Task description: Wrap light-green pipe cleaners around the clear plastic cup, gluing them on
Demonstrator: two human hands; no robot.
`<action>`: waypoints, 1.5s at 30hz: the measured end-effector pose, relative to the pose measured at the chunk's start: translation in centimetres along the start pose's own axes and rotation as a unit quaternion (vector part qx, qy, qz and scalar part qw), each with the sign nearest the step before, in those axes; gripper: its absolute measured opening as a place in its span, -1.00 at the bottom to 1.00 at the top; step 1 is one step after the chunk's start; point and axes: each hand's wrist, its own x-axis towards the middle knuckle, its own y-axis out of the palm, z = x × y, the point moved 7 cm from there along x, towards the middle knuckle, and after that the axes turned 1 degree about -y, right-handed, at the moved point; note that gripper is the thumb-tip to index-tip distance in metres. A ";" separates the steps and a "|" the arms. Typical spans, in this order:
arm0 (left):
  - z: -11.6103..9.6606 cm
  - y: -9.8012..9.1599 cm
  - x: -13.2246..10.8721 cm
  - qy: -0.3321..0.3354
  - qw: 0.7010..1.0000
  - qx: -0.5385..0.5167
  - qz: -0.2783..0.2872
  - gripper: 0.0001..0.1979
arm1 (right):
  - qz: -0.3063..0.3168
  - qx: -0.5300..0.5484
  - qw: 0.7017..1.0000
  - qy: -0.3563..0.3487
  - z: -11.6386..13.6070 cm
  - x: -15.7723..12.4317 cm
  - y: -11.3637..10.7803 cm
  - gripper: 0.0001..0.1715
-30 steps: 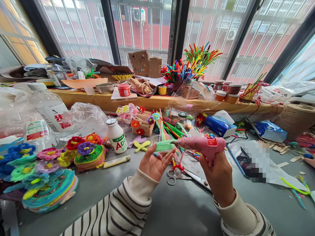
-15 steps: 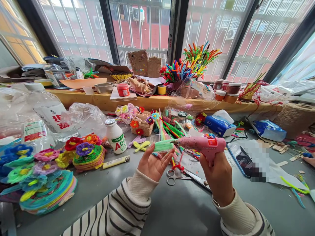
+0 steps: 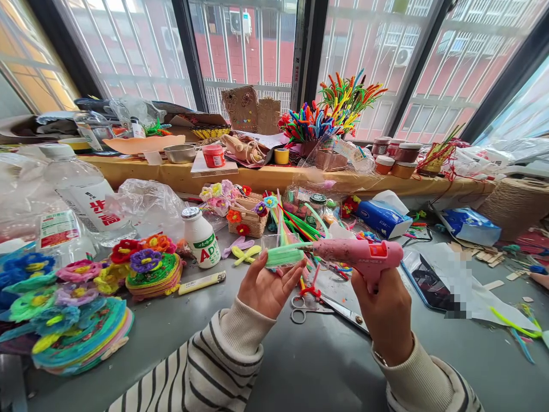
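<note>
tabletop [image 3: 300, 355]: grey, crowded with craft stuff; the work is held above its middle.
basket [image 3: 253, 224]: small wicker one behind the hands, holding fuzzy flowers.
glue gun [image 3: 364, 256]: pink, right hand [image 3: 384, 312] clamped round its grip, nozzle at the green strip [image 3: 283, 256] — likely rigid, light, hot-tipped; hold by the grip.
green strip: gripped in the left hand [image 3: 268, 286] — likely soft, bendy, featherweight; hold the end away from the nozzle.
jar [image 3: 317, 207]: green lid, contents unclear.

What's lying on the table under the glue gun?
Scissors and loose pipe cleaners lie below the glue gun. The right hand covers the blade tips. The left hand holds a green piece at the nozzle.
</note>
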 end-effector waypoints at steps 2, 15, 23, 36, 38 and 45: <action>0.0 -0.1 0.0 -0.001 1.000 -0.001 0.000 -0.38 | 0.003 0.002 1.000 0.000 0.0 0.0 0.0 -0.76; 0.1 0.3 -0.1 -0.005 1.000 -0.002 0.006 -0.39 | -0.004 0.002 1.000 0.003 -0.1 0.0 -0.1 -0.75; 0.0 0.4 -0.1 -0.008 0.999 -0.004 0.034 -0.36 | 0.000 0.013 1.000 0.003 -0.2 -0.1 -0.1 -0.74; -0.1 0.4 -0.2 -0.005 0.999 -0.006 0.043 -0.32 | 0.000 0.010 1.000 0.005 -0.2 -0.1 -0.2 -0.71; 0.0 0.3 -0.1 -0.008 0.999 -0.007 0.045 -0.31 | -0.002 0.011 1.000 0.002 -0.2 -0.1 -0.2 -0.69; 0.0 -0.1 0.2 -0.009 0.998 -0.009 0.068 -0.28 | -0.004 0.005 1.000 0.007 -0.2 0.0 -0.2 -0.75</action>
